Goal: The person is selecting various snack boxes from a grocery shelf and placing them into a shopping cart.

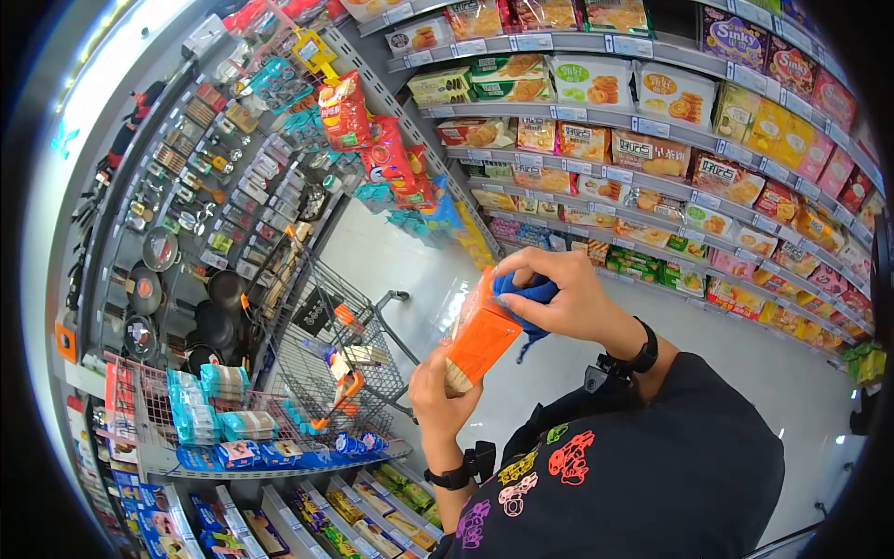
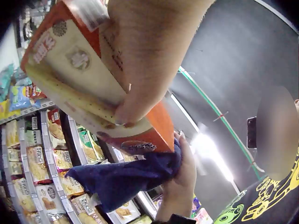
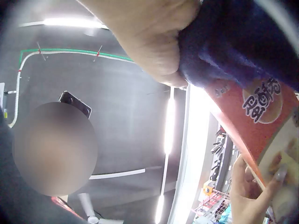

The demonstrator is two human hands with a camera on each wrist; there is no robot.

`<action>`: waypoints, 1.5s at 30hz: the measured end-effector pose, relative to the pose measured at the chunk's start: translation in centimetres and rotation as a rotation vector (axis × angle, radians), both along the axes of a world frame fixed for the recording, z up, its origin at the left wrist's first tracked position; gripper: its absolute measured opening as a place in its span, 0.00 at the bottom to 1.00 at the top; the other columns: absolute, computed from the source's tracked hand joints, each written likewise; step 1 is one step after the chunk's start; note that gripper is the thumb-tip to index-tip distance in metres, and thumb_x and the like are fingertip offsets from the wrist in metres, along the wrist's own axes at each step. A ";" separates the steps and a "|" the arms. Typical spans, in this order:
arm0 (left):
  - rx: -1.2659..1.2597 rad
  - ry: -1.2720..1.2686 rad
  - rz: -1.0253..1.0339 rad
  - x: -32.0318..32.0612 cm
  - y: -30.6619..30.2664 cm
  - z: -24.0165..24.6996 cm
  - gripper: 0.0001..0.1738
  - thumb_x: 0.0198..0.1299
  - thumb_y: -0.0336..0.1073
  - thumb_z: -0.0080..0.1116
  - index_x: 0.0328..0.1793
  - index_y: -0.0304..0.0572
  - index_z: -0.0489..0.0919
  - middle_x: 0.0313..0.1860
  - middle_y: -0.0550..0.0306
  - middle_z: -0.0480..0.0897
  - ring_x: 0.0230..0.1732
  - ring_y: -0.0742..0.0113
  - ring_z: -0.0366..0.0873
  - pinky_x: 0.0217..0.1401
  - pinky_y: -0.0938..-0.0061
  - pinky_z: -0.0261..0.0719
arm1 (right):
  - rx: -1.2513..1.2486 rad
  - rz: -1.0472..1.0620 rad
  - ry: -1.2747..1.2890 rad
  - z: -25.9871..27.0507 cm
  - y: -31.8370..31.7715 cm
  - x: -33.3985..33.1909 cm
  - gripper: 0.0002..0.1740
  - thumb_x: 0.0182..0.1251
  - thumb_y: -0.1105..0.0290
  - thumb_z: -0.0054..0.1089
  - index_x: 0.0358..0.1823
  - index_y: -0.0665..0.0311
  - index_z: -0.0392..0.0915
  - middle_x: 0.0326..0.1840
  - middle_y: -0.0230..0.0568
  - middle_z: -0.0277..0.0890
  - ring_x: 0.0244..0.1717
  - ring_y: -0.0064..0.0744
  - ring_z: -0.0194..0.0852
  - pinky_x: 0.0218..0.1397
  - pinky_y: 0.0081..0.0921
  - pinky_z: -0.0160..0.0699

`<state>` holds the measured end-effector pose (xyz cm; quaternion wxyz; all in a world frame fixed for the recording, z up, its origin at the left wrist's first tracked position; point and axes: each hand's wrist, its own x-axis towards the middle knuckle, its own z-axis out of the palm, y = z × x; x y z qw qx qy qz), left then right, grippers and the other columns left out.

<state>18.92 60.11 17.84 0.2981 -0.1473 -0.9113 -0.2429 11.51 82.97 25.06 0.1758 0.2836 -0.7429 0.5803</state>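
My left hand (image 1: 441, 396) grips an orange snack box (image 1: 482, 343) by its lower end, thumb across the pale printed face in the left wrist view. The box (image 2: 70, 74) is tilted and held up in front of the chest. A dark blue cloth (image 1: 527, 315) is bunched in my right hand (image 1: 566, 291), thumb and fingers curled round it at the box's upper end. In the right wrist view the cloth (image 3: 233, 44) lies against the orange side with its printed lettering. One end of the cloth (image 2: 107, 182) hangs loose.
A wire shopping cart (image 1: 326, 359) with a few items stands ahead on the pale floor (image 1: 372, 242). Shelves of packaged biscuits (image 1: 652, 158) run along the right. Pans and kitchen tools (image 1: 214, 307) hang at left. Below them is a pink wire basket (image 1: 154, 410) with teal packs.
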 end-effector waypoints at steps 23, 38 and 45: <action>1.407 -0.380 -0.476 1.4 0.2 -3.7 0.39 0.42 0.20 0.62 0.64 0.36 0.60 0.54 0.53 0.74 0.55 0.67 0.73 0.56 0.73 0.71 | -0.644 0.261 -0.514 -8.5 -3.4 -2.3 0.22 0.69 0.52 0.44 0.44 0.67 0.69 0.38 0.36 0.72 0.39 0.21 0.70 0.43 0.19 0.71; 0.589 -0.077 -0.270 2.6 0.6 8.2 0.28 0.50 0.35 0.63 0.57 0.34 0.70 0.53 0.48 0.71 0.57 0.59 0.69 0.61 0.67 0.64 | -0.576 0.869 -0.905 -13.2 -5.3 1.7 0.43 0.48 0.56 0.70 0.63 0.64 0.57 0.59 0.40 0.65 0.59 0.36 0.66 0.61 0.34 0.67; 1.239 -0.356 -1.374 10.5 0.4 19.2 0.23 0.61 0.42 0.49 0.49 0.22 0.71 0.48 0.37 0.71 0.51 0.48 0.69 0.56 0.60 0.65 | -0.500 0.810 -0.984 -15.4 -4.6 1.3 0.42 0.48 0.57 0.69 0.62 0.65 0.58 0.59 0.40 0.65 0.59 0.36 0.65 0.61 0.33 0.66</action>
